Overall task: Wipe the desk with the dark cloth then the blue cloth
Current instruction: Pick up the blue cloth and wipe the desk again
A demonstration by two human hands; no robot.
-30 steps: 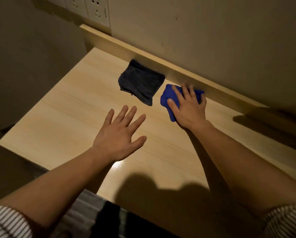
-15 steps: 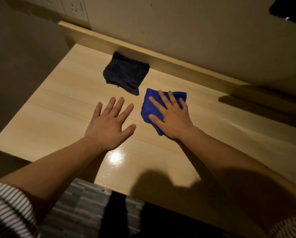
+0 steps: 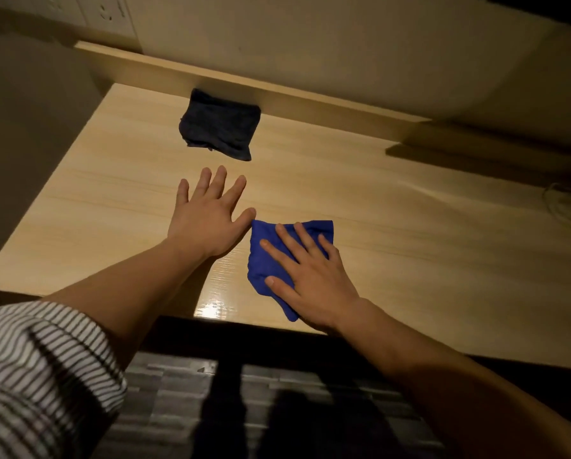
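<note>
Second pass looks underway: right hand (image 3: 310, 279) spread flat on blue cloth (image 3: 264, 256) near desk (image 3: 410, 246) front edge, left hand (image 3: 208, 220) splayed bare beside it, dark cloth (image 3: 219, 125) parked at desk's back rail.

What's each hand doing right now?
Left hand: open, flat on the desk, holding nothing.
Right hand: open, fingers spread, pressing the blue cloth down.
</note>
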